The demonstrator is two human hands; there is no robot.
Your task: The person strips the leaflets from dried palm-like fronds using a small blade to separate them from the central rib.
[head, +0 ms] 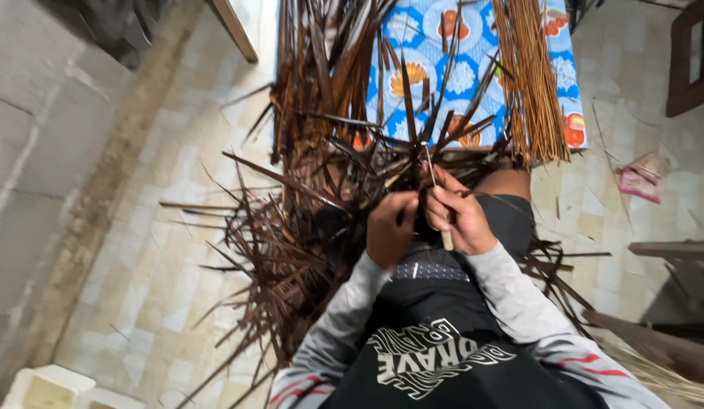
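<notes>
I sit on the floor with a heap of dark brown dried leaf strips point(322, 174) across my lap and to my left. My left hand point(390, 227) is closed around a strip near the middle of the heap. My right hand point(458, 216) grips a small knife with a pale handle point(446, 238), its thin blade pointing up against the same strip. The hands almost touch. A bundle of thin tan stripped sticks point(530, 83) lies ahead on the right.
A blue patterned mat point(473, 68) lies under the sticks. A grey block wall point(41, 136) runs along the left. A pink bag point(644, 178) and dark wooden furniture point(689, 60) are at the right. A white block point(49, 386) sits bottom left.
</notes>
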